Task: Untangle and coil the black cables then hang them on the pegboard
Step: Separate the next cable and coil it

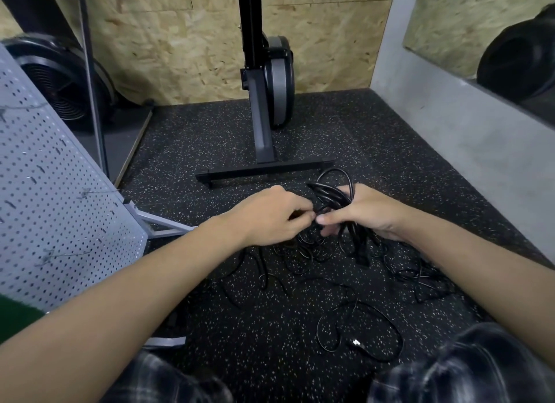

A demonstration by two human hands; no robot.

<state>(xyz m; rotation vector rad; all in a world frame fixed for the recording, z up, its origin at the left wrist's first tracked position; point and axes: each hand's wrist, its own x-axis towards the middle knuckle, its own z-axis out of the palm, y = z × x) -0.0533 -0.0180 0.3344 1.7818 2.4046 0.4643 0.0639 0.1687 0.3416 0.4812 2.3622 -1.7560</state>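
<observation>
A: While the speckled floor (240, 138) stretches beside the pegboard (54, 192) at left, what lies on it?
B: Loose black cables (306, 249), tangled before the knees.
A: And the hands?
B: Right hand (372, 213) grips a coiled bundle (330, 194); left hand (270, 216) pinches one strand beside it.

Both hands meet over the speckled floor (240, 138). The right hand (365, 212) grips a coiled bundle of black cable (330, 192) whose loop rises above its fingers, while the left hand (270, 215) pinches a strand beside it. More loose black cables (360, 327) lie tangled on the floor below the hands. A grey pegboard (54, 207) leans at the left edge, and a black machine stand (264, 132) rises near the chipboard wall (180, 48).
</observation>
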